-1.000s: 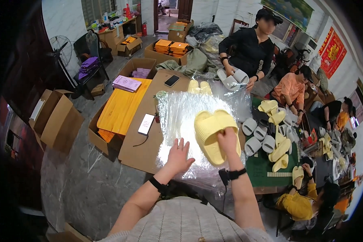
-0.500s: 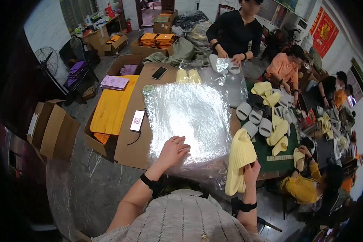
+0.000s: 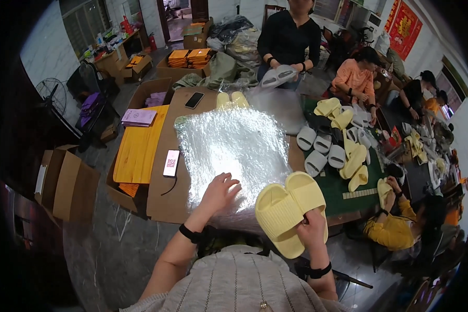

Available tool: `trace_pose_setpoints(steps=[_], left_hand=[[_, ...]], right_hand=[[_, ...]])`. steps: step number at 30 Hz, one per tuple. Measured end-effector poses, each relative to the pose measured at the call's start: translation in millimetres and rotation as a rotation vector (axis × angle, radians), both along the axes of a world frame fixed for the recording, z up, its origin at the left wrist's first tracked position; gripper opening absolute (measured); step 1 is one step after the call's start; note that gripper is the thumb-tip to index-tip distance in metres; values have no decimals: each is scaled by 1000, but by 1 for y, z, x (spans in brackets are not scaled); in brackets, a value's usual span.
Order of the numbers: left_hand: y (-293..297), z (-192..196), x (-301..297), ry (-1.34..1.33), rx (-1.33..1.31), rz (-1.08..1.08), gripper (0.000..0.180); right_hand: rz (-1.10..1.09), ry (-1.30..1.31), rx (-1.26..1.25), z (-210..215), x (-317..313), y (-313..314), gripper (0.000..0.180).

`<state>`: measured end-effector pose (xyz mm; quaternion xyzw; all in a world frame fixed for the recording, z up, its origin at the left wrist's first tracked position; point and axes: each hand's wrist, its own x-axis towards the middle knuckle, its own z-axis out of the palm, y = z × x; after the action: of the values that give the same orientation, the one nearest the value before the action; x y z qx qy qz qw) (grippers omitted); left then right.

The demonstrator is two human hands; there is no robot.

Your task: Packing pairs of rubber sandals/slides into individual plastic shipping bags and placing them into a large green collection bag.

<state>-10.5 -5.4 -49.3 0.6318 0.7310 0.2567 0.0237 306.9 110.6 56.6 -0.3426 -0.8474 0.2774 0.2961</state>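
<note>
My right hand (image 3: 312,230) grips a pair of pale yellow ribbed slippers (image 3: 275,213) by their straps, its fingers partly hidden in them. They are held in the air at the right near corner of a stack of shiny clear plastic bags (image 3: 234,140). At the near part of that stack is my left hand (image 3: 219,191). Its fingers are apart and slightly bent, with nothing visible in them; whether they touch the top bag I cannot tell.
To the right, loose yellow slippers (image 3: 354,161) and grey slippers (image 3: 315,163) cover a green mat (image 3: 338,192). A lit phone (image 3: 171,163) and a dark phone (image 3: 194,100) lie on cardboard. Across the table a co-worker in black holds grey slippers (image 3: 279,76); others sit at right.
The yellow slippers have moved left and been turned, so both now show side by side. My left hand's fingers have spread slightly. The co-worker opposite has lifted the grey slippers off the plastic.
</note>
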Motion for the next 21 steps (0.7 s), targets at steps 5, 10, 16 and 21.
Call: trace_pose_setpoints(steps=[5,10,16,21], left_hand=[[-4,71,45,17,-122,32,68],[-6,44,49,-54,-122,-53,44],[3,44,43,-377,-21,41,26],[15,58,38,-761,65,155,25]], right_hand=[[-170,38,-84,-7,6,6,23],[-188,163,-176,-6,12,7,21],[-152,100,-105,18,9,-4,22],[148,-22,85,21,-5,-12,27]])
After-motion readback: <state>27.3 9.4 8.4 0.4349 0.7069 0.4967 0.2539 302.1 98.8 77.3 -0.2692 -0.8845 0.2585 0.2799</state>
